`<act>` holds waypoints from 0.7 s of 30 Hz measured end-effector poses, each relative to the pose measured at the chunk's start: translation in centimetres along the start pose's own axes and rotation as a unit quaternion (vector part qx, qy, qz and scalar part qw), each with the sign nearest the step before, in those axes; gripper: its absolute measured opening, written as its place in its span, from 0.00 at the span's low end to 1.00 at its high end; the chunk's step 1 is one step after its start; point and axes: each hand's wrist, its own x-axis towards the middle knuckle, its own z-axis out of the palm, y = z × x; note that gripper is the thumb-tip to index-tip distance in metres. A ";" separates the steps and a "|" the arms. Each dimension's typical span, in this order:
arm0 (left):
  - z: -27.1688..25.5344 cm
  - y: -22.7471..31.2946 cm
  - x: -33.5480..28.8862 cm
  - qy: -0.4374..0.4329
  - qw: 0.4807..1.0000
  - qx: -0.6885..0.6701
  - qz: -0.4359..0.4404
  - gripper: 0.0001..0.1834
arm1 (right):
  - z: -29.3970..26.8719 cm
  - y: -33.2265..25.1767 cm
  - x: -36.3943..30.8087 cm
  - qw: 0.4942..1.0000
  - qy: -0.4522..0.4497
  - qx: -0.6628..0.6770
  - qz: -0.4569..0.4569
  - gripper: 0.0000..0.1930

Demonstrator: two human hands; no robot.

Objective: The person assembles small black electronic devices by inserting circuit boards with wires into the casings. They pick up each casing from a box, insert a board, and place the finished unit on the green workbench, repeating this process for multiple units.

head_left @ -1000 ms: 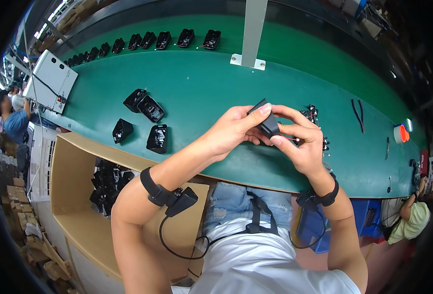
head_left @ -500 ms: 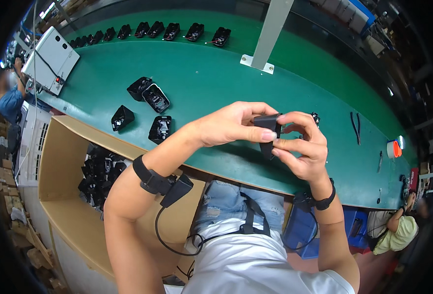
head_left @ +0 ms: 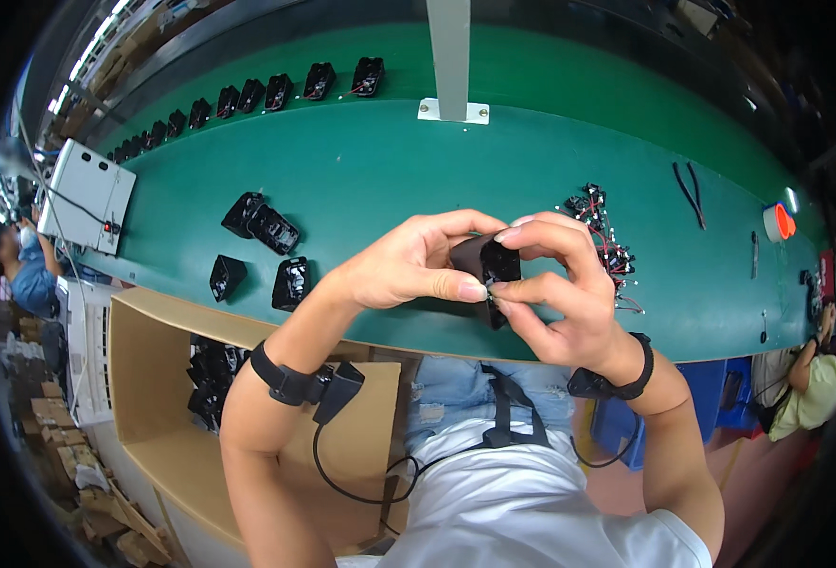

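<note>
Above the near part of the bench I hold a black plastic housing, tilted so its hollow side faces right. My left hand is closed round its outer wall, the thumb along the near side. My right hand grips the open rim, with fingers at the top edge and the thumb and a finger pinched low at the opening. Something small and pale shows at that pinch, too small to name. Just beyond my right hand lies a cluster of small black parts with red wires.
Several black housings lie on the green bench at left; more stand in a row at the back. A post rises there. Pliers and an orange-white tape roll lie right. A cardboard box holds black parts.
The housing has turned so its hollow side now shows more, and both hands have moved slightly left. The view has shifted, uncovering the wired parts by my right hand.
</note>
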 end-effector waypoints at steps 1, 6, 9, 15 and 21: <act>0.1 -0.1 0.0 0.012 1.000 0.007 -0.005 0.36 | -0.2 -0.1 0.2 1.000 0.000 -0.020 -0.013 0.08; 2.3 -0.9 0.7 0.109 0.992 -0.056 -0.001 0.32 | -2.9 1.7 0.8 0.993 -0.076 0.076 0.051 0.11; 2.4 -1.1 1.1 0.138 0.988 -0.062 -0.007 0.26 | -3.4 1.7 1.1 0.989 -0.111 0.084 0.056 0.15; 2.7 -1.4 1.0 0.212 0.975 -0.059 -0.042 0.23 | -1.6 2.4 0.2 0.988 -0.101 0.055 0.099 0.14; 3.3 -0.7 0.8 0.240 0.967 -0.043 -0.077 0.24 | -1.5 3.7 0.3 0.964 -0.106 0.186 0.155 0.14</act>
